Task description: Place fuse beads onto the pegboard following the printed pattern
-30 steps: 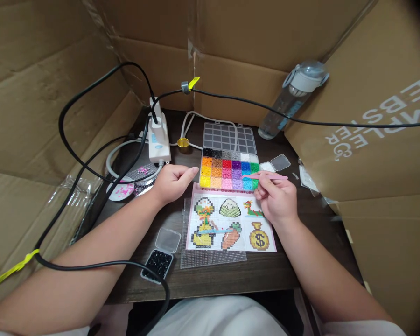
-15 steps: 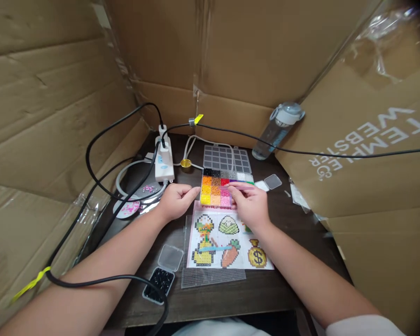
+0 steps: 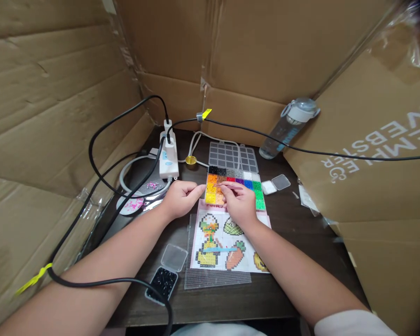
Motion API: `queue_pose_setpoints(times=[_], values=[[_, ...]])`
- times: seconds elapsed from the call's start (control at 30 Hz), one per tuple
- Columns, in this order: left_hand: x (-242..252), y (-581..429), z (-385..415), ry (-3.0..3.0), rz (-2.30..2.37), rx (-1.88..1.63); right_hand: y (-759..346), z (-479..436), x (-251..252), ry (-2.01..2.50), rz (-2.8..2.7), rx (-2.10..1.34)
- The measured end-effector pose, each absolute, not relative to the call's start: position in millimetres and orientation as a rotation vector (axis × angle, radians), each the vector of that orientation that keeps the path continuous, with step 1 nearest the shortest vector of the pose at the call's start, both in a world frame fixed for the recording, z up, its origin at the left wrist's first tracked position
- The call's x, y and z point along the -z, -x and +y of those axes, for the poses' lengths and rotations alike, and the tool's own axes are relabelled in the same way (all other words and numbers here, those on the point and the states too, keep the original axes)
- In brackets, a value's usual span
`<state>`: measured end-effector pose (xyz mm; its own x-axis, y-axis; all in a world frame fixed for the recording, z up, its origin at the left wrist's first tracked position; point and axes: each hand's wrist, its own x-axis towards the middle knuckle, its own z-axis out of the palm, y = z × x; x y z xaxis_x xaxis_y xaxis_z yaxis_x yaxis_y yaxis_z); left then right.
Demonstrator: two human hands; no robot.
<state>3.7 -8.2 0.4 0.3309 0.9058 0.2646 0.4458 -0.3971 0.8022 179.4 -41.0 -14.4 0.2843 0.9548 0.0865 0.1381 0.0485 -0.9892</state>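
My right hand [image 3: 241,201] pinches a pair of pink tweezers [image 3: 233,187], whose tips point left over the orange compartments of the bead box [image 3: 261,196]. This box has many small cells of coloured beads, and my right hand covers part of it. My left hand [image 3: 182,198] is closed beside the box, its thumb tip at the box's left edge; what its curled fingers hold, if anything, is hidden. Below the box lies a pattern sheet [image 3: 220,233] with pixel pictures, partly under my right wrist. A clear pegboard [image 3: 219,280] shows beneath the sheet.
An opened small case of black beads [image 3: 162,283] sits front left. Left of the box are a power strip [image 3: 168,158], black cables [image 3: 94,175] and a dish of pink beads [image 3: 130,205]. A water bottle [image 3: 287,128] leans back right, near a small white case [image 3: 269,187]. Cardboard walls surround the table.
My right hand has moved left across the bead box with the tweezers, baring the blue and green cells. My left hand stays by the box's left edge. The whole view has shifted slightly.
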Motion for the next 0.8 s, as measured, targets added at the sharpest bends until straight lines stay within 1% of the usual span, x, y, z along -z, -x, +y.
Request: queue_pose_setpoints(times=[0.23,0.8], values=[[2.0,-3.4,-7.6,-1.971,1.186,-0.936,-180.0,-39.0,17.8,1.334,-1.160,-0.791],[1.8,-3.2,-8.0,-1.967,1.188,-0.937,-181.9,-38.0,21.6,1.359,-1.146,-0.784]])
